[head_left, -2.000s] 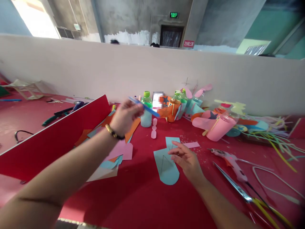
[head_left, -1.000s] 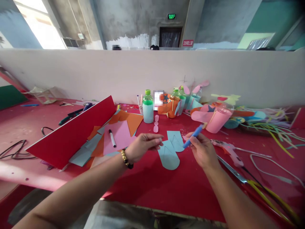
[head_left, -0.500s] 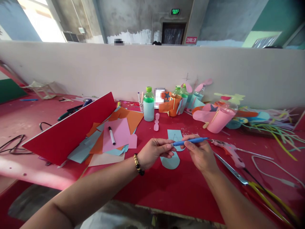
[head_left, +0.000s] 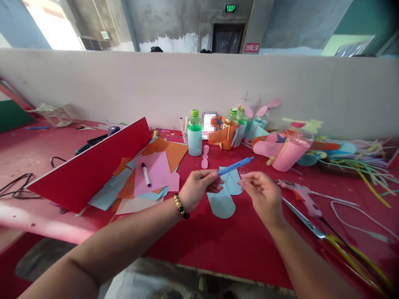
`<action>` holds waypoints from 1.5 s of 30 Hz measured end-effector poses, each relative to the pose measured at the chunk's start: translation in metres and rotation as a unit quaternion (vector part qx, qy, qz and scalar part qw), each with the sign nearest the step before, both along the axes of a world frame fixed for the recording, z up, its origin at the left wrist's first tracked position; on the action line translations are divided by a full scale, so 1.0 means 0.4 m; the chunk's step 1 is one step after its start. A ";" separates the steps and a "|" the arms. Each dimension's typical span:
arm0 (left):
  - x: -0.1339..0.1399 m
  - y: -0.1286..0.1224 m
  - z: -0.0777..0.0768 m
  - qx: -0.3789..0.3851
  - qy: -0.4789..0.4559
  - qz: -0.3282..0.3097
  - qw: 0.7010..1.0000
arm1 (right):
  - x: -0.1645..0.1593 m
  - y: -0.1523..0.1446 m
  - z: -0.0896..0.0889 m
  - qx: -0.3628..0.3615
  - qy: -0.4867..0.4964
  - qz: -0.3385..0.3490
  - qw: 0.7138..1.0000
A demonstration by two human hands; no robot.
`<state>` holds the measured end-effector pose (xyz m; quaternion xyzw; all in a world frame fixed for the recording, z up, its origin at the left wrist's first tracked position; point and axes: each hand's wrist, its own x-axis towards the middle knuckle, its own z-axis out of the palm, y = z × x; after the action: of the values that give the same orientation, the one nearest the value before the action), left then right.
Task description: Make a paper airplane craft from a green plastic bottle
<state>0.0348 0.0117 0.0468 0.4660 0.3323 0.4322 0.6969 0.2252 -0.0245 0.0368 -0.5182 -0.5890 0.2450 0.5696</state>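
My left hand (head_left: 199, 187), with a beaded bracelet at the wrist, pinches one end of a blue pen (head_left: 236, 165) that slants up to the right. Off the pen, my right hand (head_left: 263, 193) has its thumb and fingertips drawn together; a small pinkish bit shows there, too small to name. Beneath the hands lie light-blue paper pieces: a rounded one (head_left: 222, 206) and another with drawn lines (head_left: 231, 182). Just beyond them is a pink paper propeller shape (head_left: 205, 157). To the right of my right hand rests a pink glue gun (head_left: 301, 193).
Scissors (head_left: 318, 232) with yellow handles lie at right. Coloured paper sheets (head_left: 152, 166) with a marker (head_left: 146, 174) lie left, by a red board (head_left: 93, 166). At the back stand a green-capped bottle (head_left: 195, 137) and paper-wrapped bottle planes (head_left: 289, 151).
My right hand has let go of the blue pen and moved slightly right. The pen stays in my left hand, its far end now tilted higher.
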 end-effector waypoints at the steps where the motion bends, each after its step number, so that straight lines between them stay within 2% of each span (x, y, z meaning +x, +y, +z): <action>1: 0.001 0.000 0.001 -0.002 0.008 0.006 1.000 | 0.001 0.002 -0.002 0.031 -0.049 -0.022 0.998; 3: 0.005 -0.010 0.002 0.003 0.037 -0.007 0.999 | 0.003 0.009 -0.008 0.066 -0.154 -0.030 0.985; 5: 0.004 -0.024 0.004 0.031 0.080 -0.061 0.994 | 0.009 0.018 -0.016 0.051 -0.227 -0.021 0.972; 6: 0.000 -0.028 0.003 0.061 0.108 -0.097 0.988 | 0.012 0.023 -0.020 0.034 -0.234 -0.026 0.971; 8: -0.022 -0.029 -0.004 0.161 0.187 -0.149 0.958 | 0.018 0.032 -0.028 -0.007 -0.182 -0.035 0.983; 9: -0.038 -0.026 -0.012 0.232 0.244 -0.151 0.929 | 0.019 0.035 -0.033 -0.027 -0.132 -0.029 0.990; 11: -0.075 -0.015 -0.036 0.367 0.373 -0.131 0.842 | 0.015 0.041 -0.044 -0.059 -0.023 0.008 0.998; 13: -0.108 -0.006 -0.066 0.439 0.450 -0.141 0.765 | 0.003 0.046 -0.057 -0.087 0.058 0.055 0.993; 15: -0.130 -0.002 -0.091 0.480 0.483 -0.163 0.714 | -0.010 0.051 -0.071 -0.116 0.093 0.089 0.985; 17: -0.141 -0.001 -0.104 0.502 0.491 -0.185 0.687 | -0.018 0.056 -0.081 -0.139 0.086 0.109 0.980; 19: -0.146 -0.002 -0.107 0.512 0.489 -0.196 0.678 | -0.019 0.059 -0.088 -0.150 0.048 0.116 0.981; 24: -0.149 -0.001 -0.104 0.512 0.491 -0.179 0.682 | -0.017 0.061 -0.092 -0.168 -0.026 0.112 0.979; 30: -0.150 -0.002 -0.104 0.502 0.494 -0.182 0.686 | -0.026 0.059 -0.091 -0.152 -0.109 0.100 0.977; 45: -0.150 0.003 -0.099 0.483 0.485 -0.185 0.705 | -0.038 0.058 -0.087 -0.144 -0.148 0.090 0.974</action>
<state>-0.0254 0.0130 0.0071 0.9363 0.2775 0.1098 0.1852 0.2098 -0.0013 0.0022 -0.5698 -0.6700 0.2978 0.3711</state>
